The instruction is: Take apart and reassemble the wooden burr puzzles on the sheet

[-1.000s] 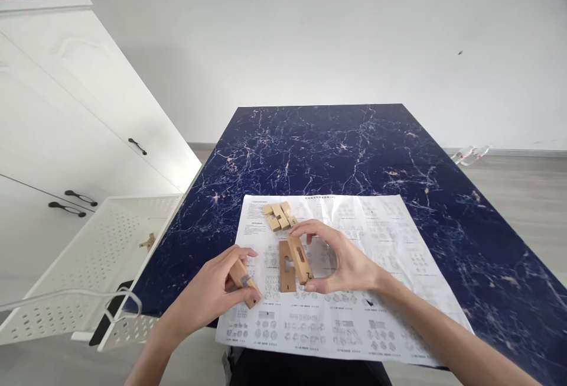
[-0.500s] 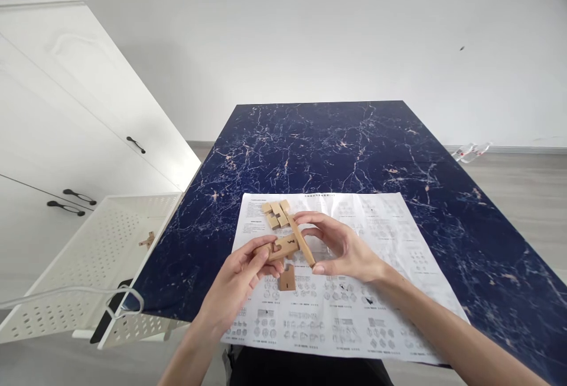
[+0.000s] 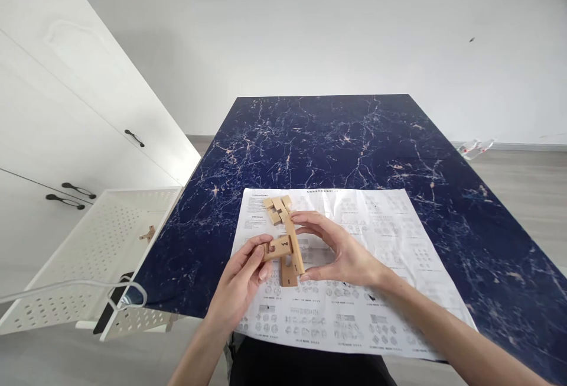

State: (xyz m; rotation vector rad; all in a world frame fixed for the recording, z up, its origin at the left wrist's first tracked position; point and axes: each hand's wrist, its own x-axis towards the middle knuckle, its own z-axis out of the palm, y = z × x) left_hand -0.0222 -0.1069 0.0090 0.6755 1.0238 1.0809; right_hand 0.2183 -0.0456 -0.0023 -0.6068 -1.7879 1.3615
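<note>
My left hand point(image 3: 245, 272) pinches a notched wooden puzzle piece point(image 3: 279, 247) that has a dark mark on its face. Between the thumb and fingers of my right hand point(image 3: 339, 250) is a long wooden puzzle piece point(image 3: 294, 248), held by its two ends. The long piece meets the right end of the notched one; whether they interlock I cannot tell. Beneath them, on the printed sheet point(image 3: 398, 291), lies another notched wooden piece point(image 3: 289, 279) with a mark near its lower end. Several more notched pieces point(image 3: 277, 208) lie side by side just beyond my hands.
A blue marble-patterned table point(image 3: 319, 143) carries the sheet. On the left stand a white cabinet point(image 3: 101, 108) and a white perforated basket point(image 3: 101, 238) with a small wooden piece point(image 3: 147, 233) in it. A white cable point(image 3: 84, 283) crosses the basket. Clear plastic items point(image 3: 476, 148) lie beyond the table's right edge.
My right hand has turned the long piece more upright and brought it lower. My left hand has tilted the notched piece, with its marked face now more level. The camera view has shifted slightly.
</note>
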